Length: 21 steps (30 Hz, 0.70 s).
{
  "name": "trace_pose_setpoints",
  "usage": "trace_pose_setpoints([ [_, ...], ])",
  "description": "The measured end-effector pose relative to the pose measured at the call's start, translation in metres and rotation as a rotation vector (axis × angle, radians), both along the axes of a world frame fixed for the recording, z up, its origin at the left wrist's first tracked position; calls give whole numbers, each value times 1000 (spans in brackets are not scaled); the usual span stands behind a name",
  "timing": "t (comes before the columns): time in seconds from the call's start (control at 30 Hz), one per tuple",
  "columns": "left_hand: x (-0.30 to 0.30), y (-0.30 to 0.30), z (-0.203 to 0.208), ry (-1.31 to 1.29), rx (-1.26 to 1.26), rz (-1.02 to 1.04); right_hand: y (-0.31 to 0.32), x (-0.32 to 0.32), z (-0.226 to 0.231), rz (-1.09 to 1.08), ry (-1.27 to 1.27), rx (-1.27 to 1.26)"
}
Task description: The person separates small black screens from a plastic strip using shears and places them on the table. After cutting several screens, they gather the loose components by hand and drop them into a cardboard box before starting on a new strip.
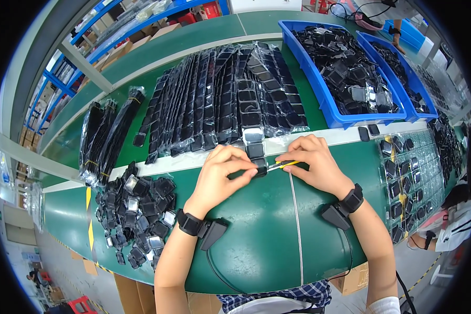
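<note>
In front of me, my left hand (220, 178) pinches the lower end of a strip (255, 151) of small black square pieces in clear film. The strip runs back from my fingers to the rows on the table. My right hand (318, 165) is closed round a slim yellow tool (287, 164), which has a pale metal tip. That tip meets the strip's end beside my left fingertips; whether it is a blade or tweezers is too small to tell. Many similar film-wrapped strips (204, 99) lie side by side just beyond my hands.
A pile of loose black square pieces (146, 201) lies left of my left arm, with banded strip bundles (102, 136) behind it. Two blue bins (345, 121) (423, 116) full of such pieces stand at the back right. A clear tray (421, 196) holds pieces at the right.
</note>
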<state>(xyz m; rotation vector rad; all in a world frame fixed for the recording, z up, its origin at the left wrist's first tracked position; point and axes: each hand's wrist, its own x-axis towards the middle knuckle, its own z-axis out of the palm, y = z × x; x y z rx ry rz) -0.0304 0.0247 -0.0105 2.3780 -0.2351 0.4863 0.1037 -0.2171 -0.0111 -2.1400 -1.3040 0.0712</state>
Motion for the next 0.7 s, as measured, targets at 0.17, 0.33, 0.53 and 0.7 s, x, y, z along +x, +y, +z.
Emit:
trace_pose_setpoints([
  [0.17,10,1,-16,50,-46,105,-2,2,3,105,-12,-5],
  [0.33,13,-4,-17,114,-62,175,1,6,1,129,-62,-13],
  [0.53,14,-5,-15,133,-51,178,12,4,-11,100,-125,58],
  [0.7,14,-9,-11,135,-2,177,4,17,-9,138,-37,31],
])
